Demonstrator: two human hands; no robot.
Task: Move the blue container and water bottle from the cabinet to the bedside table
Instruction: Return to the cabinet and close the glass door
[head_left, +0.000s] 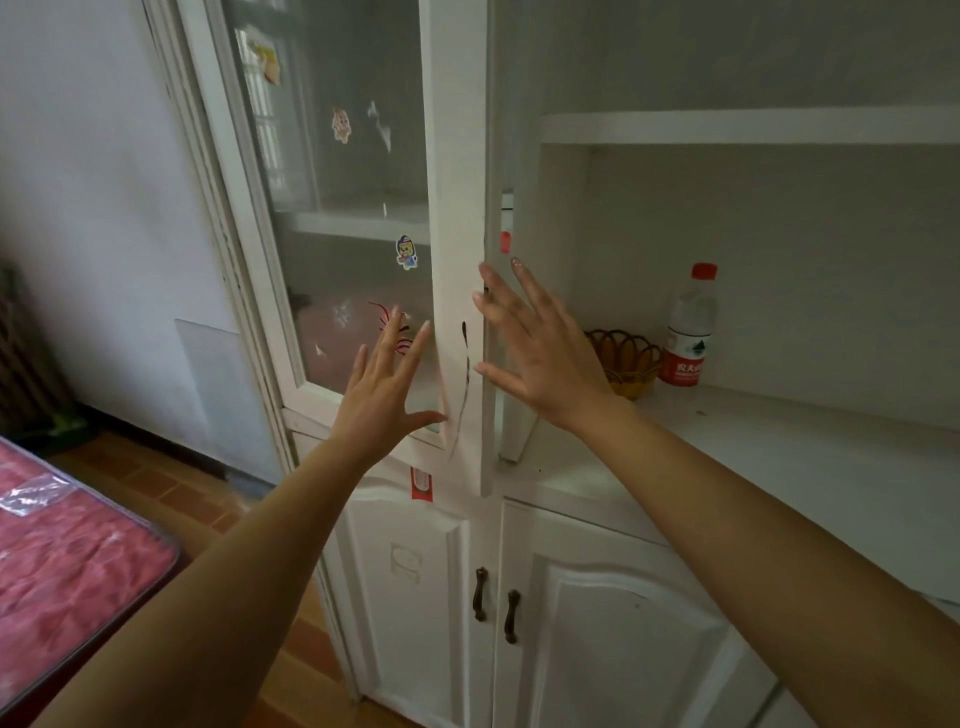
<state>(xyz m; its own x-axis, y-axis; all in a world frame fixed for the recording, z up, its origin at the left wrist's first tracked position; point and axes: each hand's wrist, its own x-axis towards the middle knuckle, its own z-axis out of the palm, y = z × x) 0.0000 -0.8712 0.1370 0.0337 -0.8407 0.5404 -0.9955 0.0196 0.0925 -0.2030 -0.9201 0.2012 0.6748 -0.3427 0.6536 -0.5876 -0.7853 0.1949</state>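
A clear water bottle (688, 332) with a red cap and red label stands upright on the open shelf of the white cabinet (727, 431), at the right. Both hands are raised in front of the cabinet with fingers spread and nothing in them. My left hand (387, 387) is over the lower part of the glass door (337, 208). My right hand (530, 345) is at the door's right edge, left of the bottle and apart from it. No blue container shows in this view.
A small woven orange basket (626, 361) sits just left of the bottle, partly behind my right hand. Below the shelf are two shut cabinet doors with dark handles (496, 605). A red-patterned mattress (67, 540) fills the lower left over a wooden floor.
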